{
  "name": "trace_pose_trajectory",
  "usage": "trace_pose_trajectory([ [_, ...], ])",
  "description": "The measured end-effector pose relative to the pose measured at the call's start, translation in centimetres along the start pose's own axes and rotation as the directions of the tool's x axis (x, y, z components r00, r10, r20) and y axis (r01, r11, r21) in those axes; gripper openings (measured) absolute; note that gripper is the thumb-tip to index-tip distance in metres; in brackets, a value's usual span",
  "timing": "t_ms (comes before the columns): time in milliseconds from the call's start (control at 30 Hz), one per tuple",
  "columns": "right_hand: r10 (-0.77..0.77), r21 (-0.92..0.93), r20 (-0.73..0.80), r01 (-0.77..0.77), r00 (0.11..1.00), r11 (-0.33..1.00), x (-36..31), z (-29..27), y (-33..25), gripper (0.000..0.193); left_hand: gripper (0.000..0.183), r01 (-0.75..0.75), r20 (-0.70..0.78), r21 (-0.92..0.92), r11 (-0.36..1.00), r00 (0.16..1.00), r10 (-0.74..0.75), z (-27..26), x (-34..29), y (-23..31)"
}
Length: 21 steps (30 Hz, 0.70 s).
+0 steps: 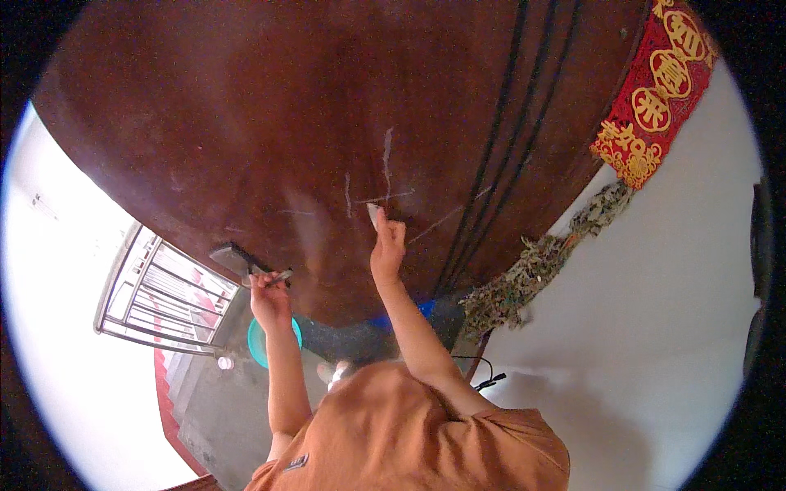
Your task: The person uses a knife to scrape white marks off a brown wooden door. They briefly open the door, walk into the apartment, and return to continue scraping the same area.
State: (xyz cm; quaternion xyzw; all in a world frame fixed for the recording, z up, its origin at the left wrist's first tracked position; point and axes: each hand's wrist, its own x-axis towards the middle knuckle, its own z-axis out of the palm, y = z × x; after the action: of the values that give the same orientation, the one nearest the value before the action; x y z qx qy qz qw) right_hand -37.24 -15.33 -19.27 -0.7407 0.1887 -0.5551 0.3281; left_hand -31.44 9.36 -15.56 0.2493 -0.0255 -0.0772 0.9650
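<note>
In front of me stands a large dark red-brown panel (221,123) with pale streaks and smears on it. My right hand (388,250) is raised to its lower middle, fingers closed on a small pale flat piece (374,212), perhaps a scraper blade. That piece meets the panel just under a crossing of whitish lines (386,196). Lower on the left, my left hand (271,299) is closed around the handle of a wide-bladed scraper (233,259). Its blade points up and left. A second thin tool seems to lie across those fingers, too small to make out.
A turquoise basin (259,344) stands on the grey floor (217,409) below my left hand. Metal railings (164,290) are at the left. On the right hang a red and gold banner (655,94) and a bundle of dried plants (524,282), with a black cable (491,381) below.
</note>
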Motion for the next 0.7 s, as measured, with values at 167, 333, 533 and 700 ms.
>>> trace_pose_trajectory([
  [167, 0.22, 0.102, -0.244, -0.201, 0.944, 0.974, 2.1, -1.2, -1.3, 0.056, 0.023, -0.014, -0.047, 0.013, 1.0, 0.999, 0.014, -0.2, -0.9, 0.1],
  [333, 0.126, 0.111, -0.129, -0.112, 0.984, 0.987, 0.9, -0.7, -0.9, 0.058, 0.021, -0.002, -0.019, 0.023, 1.0, 1.0, 0.003, 0.6, -1.2, -0.1],
  [533, 0.157, 0.112, -0.196, -0.137, 0.968, 0.984, 0.8, -0.6, -0.8, 0.057, 0.02, 0.005, -0.008, -0.032, 0.999, 1.0, -0.005, -0.8, -1.0, 0.2],
  [700, 0.12, 0.043, -0.213, -0.113, 0.97, 0.993, 1.7, -1.8, -1.2, 0.049, 0.021, 0.037, -0.063, 0.0, 0.999, 0.997, -0.037, -0.7, -1.0, 0.5],
])
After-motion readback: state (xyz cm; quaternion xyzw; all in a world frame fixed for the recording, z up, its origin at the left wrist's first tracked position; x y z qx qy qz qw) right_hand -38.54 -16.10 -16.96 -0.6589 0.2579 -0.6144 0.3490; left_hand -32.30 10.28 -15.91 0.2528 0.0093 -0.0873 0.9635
